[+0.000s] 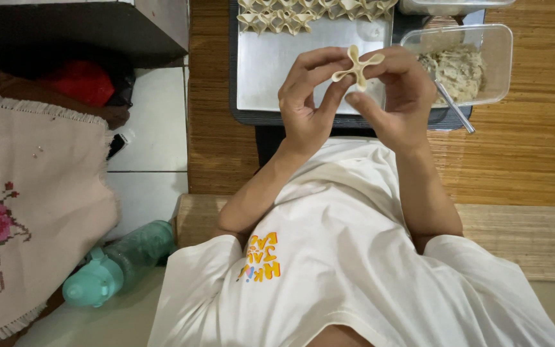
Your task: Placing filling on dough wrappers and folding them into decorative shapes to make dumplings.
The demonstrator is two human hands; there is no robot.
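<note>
A pale folded dumpling (358,66) with pinched, cross-shaped seams is held up between both hands over a metal tray (277,71). My left hand (306,96) pinches its left side with thumb and fingers. My right hand (398,90) grips its right side. Rows of finished folded dumplings (303,14) lie at the far end of the tray. To the right, a clear plastic container (499,48) holds beige filling (460,67) with a metal spoon (454,106) resting in it.
The tray lies on a woven bamboo mat (534,141). A teal water bottle (117,263) lies on the white tiled floor at lower left, beside an embroidered cloth (27,212). A dark shelf (78,29) stands at upper left.
</note>
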